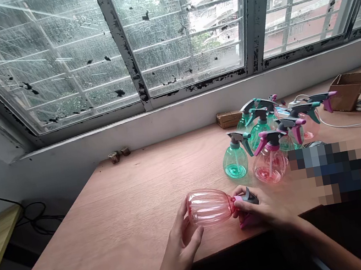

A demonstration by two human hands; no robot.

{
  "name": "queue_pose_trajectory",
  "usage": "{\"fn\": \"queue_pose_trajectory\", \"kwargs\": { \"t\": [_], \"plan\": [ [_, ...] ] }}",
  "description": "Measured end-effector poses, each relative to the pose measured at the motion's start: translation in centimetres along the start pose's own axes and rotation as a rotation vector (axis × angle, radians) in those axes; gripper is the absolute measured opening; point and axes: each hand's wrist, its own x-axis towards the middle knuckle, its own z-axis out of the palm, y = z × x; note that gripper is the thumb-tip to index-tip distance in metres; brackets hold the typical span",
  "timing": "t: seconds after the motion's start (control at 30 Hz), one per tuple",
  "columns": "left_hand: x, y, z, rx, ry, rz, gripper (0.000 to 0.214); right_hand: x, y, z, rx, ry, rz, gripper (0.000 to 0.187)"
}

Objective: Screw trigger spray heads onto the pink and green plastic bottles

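Note:
A clear pink spray bottle (210, 206) lies sideways in the air above the table's front edge, its base to the left and its neck to the right. My left hand (180, 235) cups the base, with the thumb below and the fingers partly hidden behind it. At the neck, my right hand (252, 204) is closed around the collar and the grey spray head (249, 196). A pink trigger shows under the right fingers. Just beyond stand a green spray bottle (235, 162) and another pink spray bottle (270, 163), both upright.
Several more green and pink spray bottles crowd behind these on the wooden table (127, 209). An open cardboard box (349, 91) and a white cable (356, 125) are at the right. A blurred patch (340, 167) covers something near the right front edge. Windows (182, 27) line the back.

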Motion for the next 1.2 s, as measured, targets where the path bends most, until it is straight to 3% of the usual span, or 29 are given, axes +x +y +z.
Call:
{"fn": "queue_pose_trajectory", "kwargs": {
  "t": [0.23,0.43,0.7,0.93,1.2],
  "plan": [
    [-0.2,0.2,0.0,-0.022,0.025,-0.073,0.065,-0.2,-0.2,0.1,0.03,-0.016,0.027,0.039],
    [0.2,0.6,-0.1,0.08,0.035,0.003,0.05,-0.2,0.0,0.0,0.025,-0.024,0.031,0.039],
    [0.0,0.3,0.0,-0.031,-0.025,-0.021,0.062,0.0,0.3,-0.2,-0.014,-0.025,-0.006,0.036],
    [0.5,0.5,0.0,-0.016,0.111,-0.073,0.065,0.1,1.0,-0.7,0.012,-0.07,0.02,0.036],
    [0.6,0.7,0.4,0.046,0.075,-0.06,0.069,0.0,0.6,-0.6,0.027,-0.064,0.033,0.035]
  ]
}}
